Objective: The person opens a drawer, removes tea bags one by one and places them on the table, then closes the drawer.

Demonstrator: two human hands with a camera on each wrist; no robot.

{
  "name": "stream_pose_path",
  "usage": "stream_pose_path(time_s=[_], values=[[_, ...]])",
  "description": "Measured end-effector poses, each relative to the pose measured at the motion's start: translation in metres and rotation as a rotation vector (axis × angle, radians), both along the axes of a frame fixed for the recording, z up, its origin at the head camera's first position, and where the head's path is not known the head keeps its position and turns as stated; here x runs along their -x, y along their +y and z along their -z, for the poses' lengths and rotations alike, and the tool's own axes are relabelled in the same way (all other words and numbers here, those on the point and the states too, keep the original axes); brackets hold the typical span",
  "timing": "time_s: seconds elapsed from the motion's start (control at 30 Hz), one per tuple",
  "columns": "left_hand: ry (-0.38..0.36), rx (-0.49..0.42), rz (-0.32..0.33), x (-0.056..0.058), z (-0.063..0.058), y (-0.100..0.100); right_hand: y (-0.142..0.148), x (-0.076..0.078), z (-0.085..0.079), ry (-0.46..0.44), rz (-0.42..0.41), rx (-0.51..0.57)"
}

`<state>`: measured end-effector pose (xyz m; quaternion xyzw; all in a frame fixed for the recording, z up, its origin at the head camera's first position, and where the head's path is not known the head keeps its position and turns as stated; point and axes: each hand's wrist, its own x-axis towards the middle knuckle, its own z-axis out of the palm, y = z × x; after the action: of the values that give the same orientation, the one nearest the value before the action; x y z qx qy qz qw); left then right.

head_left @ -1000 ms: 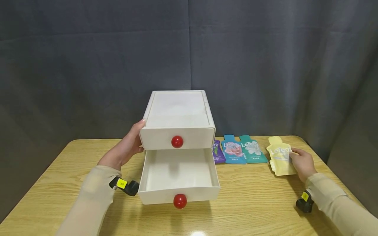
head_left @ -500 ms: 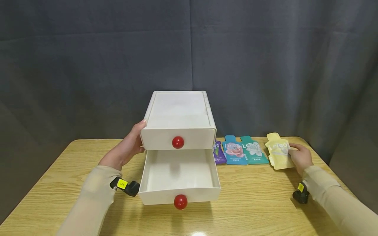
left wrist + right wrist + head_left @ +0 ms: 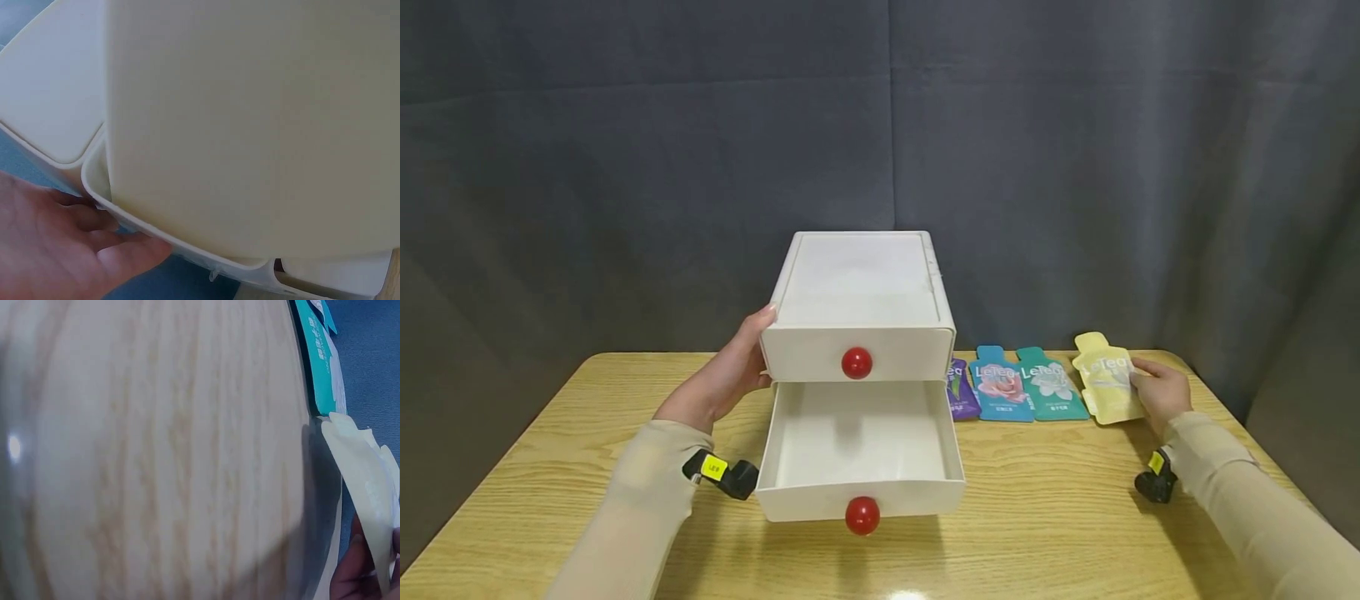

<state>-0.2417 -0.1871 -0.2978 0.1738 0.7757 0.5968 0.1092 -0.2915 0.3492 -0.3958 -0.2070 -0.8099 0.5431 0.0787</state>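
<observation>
In the head view my left hand (image 3: 726, 371) grips the left side of a white two-drawer storage box (image 3: 859, 279), its thumb at the top front corner. The lower drawer (image 3: 861, 437) is pulled out with nothing inside; the upper drawer (image 3: 808, 354) is in. Both have round red knobs. From the left wrist, the fingers of the left hand (image 3: 81, 244) curl against the box's side. At the far right, my right hand (image 3: 1163, 393) pinches the right edge of a yellow LeTea pouch (image 3: 1108, 385). This pouch stands tilted in the right wrist view, just beside a green pouch (image 3: 319, 369).
Blue (image 3: 1002, 392) and purple pouches (image 3: 962, 396) lie in a row left of the green one, the purple partly hidden by the box. Behind the wooden table (image 3: 1037, 508) hangs a dark grey curtain (image 3: 1075, 167).
My right hand has carried the yellow pouch slightly left and toward the table's far edge, closer to the green pouch. My left hand and the box hold their places; the head view shifts slightly.
</observation>
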Motion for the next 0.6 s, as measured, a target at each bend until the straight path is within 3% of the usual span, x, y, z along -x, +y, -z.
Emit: stream_pose_path(time_s=[0.3,0.6], values=[[-0.006,-0.001,0.002,0.001,-0.002,0.001,0.0,0.008,0.001,0.039,0.012,-0.072],[-0.015,0.003,0.006,0.001,-0.002,0.001,-0.002,0.015,0.002,-0.014,0.018,-0.109]])
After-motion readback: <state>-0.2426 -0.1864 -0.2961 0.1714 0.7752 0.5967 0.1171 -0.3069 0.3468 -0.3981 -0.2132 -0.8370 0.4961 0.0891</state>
